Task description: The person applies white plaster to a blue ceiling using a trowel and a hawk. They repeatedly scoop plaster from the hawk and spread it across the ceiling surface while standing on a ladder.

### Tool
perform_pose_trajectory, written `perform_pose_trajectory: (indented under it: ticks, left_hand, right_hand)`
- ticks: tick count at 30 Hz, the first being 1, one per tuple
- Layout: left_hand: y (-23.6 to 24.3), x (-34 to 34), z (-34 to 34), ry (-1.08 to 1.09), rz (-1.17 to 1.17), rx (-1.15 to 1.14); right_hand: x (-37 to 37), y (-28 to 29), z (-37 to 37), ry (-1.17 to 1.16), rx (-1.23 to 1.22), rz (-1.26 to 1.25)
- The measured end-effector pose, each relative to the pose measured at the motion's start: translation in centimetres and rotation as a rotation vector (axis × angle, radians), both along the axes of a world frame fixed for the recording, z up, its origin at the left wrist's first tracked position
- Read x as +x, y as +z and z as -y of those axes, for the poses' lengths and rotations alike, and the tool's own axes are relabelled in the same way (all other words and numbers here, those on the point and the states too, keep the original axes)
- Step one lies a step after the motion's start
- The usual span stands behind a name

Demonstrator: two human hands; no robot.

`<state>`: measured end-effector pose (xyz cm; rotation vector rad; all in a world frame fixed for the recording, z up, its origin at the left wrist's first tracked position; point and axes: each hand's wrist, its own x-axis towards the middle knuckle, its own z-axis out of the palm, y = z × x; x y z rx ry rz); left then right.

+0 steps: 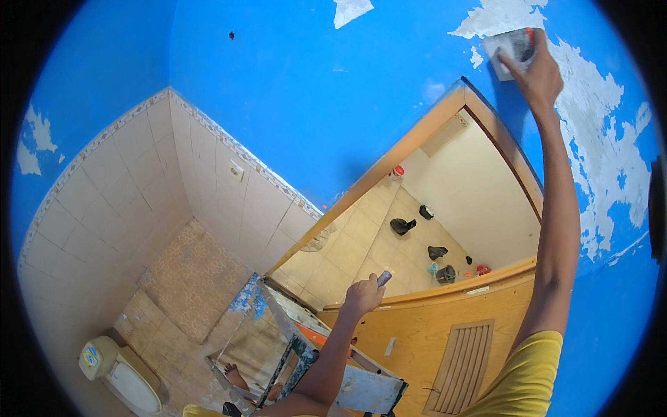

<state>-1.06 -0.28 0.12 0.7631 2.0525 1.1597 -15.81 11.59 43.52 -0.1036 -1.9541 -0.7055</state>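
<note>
At the upper right my right hand [540,80] is closed around a flat, squarish hand tool [497,59], whitish and dark grey with an orange-red edge. It lies against the blue wall [278,55], beside a large patch [587,97] where the paint is gone and pale plaster shows. The tool's exact kind is hard to make out. Low in the middle, my left hand [363,295] is closed on a short grey rod-like piece [384,279] that sticks out past the fingers. Most of that piece is hidden in the hand.
Below me stands a paint-spattered stepladder [358,389], with my bare foot [236,377] near it. A wooden door frame [389,170] and a slatted door [403,340] are close. Beyond lie black bags [401,226] and a bucket [446,274]. A toilet [132,382] stands lower left.
</note>
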Motion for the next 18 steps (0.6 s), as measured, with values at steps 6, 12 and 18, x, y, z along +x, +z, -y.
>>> perform_pose_trajectory:
  ticks: [6,12,18]
  left_hand:
    - [-0.2,0.0,-0.1,0.015,-0.007,0.019]
    - [-0.1,0.0,0.0,0.025,-0.008,0.029]
    - [0.1,0.0,0.1,0.018,-0.024,0.030]
  right_hand:
    - [0.6,-0.3,-0.1,-0.009,-0.050,-0.022]
    - [0.7,0.1,-0.3,-0.042,-0.087,-0.072]
    - [0.7,0.0,-0.4,-0.036,-0.085,-0.052]
